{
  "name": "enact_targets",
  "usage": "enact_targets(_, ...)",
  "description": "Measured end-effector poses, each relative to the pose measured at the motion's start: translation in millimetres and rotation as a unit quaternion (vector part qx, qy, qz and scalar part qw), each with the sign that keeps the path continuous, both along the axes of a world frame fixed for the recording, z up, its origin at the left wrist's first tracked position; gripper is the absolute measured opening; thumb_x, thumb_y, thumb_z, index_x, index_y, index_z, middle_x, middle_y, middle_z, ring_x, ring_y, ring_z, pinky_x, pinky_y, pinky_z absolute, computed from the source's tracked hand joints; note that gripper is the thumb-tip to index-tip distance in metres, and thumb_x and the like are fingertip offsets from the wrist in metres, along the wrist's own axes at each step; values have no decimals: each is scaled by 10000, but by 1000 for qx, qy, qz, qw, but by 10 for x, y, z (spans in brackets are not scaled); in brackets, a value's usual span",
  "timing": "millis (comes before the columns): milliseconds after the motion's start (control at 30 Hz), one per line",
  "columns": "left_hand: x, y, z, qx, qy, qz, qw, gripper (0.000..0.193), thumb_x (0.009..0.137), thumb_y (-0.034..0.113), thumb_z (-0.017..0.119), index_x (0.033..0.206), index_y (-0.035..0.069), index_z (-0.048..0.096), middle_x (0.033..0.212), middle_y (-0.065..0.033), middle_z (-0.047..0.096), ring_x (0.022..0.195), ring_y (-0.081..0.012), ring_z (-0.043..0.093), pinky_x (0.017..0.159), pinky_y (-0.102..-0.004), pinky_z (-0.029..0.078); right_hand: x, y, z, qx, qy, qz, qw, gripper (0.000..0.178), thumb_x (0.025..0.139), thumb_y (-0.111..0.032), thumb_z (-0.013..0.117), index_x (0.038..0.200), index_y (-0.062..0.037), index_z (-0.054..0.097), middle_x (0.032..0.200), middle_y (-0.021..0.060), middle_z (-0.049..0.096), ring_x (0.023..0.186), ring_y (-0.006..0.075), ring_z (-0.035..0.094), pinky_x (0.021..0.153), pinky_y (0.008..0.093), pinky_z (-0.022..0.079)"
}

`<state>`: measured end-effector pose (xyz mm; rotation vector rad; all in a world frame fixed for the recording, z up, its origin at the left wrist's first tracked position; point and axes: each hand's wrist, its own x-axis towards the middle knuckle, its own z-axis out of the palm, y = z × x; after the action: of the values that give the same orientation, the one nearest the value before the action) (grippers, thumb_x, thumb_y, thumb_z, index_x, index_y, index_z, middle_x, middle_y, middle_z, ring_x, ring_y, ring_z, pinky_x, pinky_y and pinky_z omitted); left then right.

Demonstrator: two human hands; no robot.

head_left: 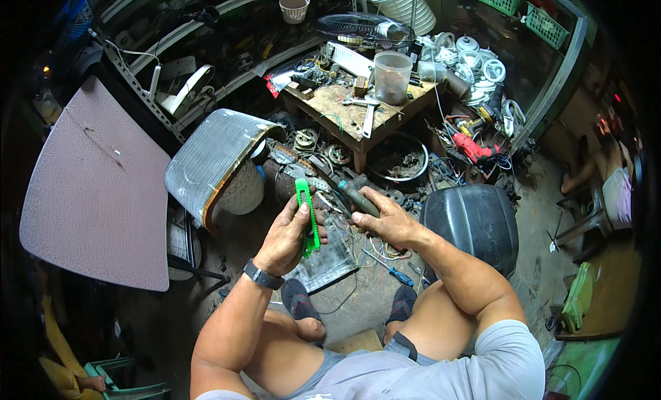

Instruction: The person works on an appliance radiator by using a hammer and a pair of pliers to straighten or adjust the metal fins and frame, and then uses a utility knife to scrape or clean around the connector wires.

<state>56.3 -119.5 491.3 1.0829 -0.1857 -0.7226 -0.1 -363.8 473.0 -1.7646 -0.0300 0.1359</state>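
Note:
My left hand (284,236), with a dark watch on the wrist, grips a bright green plastic utility knife (307,217) that stands nearly upright, its long slotted side in view. Close by on its right, my right hand (390,219) is closed around a tool with a grey-green cylindrical handle (359,197). A dark, thin shaft runs from that handle up and to the left; its exact kind is unclear. The tool's shaft points past the top of the knife, and I cannot tell whether they touch. Below my hands a flat grey panel (329,264) lies on the floor.
Ahead stands a low wooden table (346,118) bearing a clear plastic tub (393,78) and a wrench (369,119). A black plastic casing (470,229) sits at right, near a red power tool (475,149). A blue screwdriver (401,277) lies between my feet. Pinkish and grey chair-like panels (96,193) fill the left.

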Motion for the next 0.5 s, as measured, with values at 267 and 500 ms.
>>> enact_targets(267,-72,-52,-29,37,54,3,998,477,1062,421,491,1443,139,433,896,-50,587,638,-123,498,559,-267,416,197,-41,-235,71,13,1,997,327,951,-234,704,1183,-53,562,908,32,605,765,100,591,684,289,499)
enact_targets(500,-39,-125,11,14,31,-1,999,422,1073,294,501,1457,152,396,911,-49,578,684,-118,507,559,-254,426,196,-122,-204,77,24,-6,997,294,953,-238,703,1133,-53,563,867,19,615,753,92,582,663,288,484)
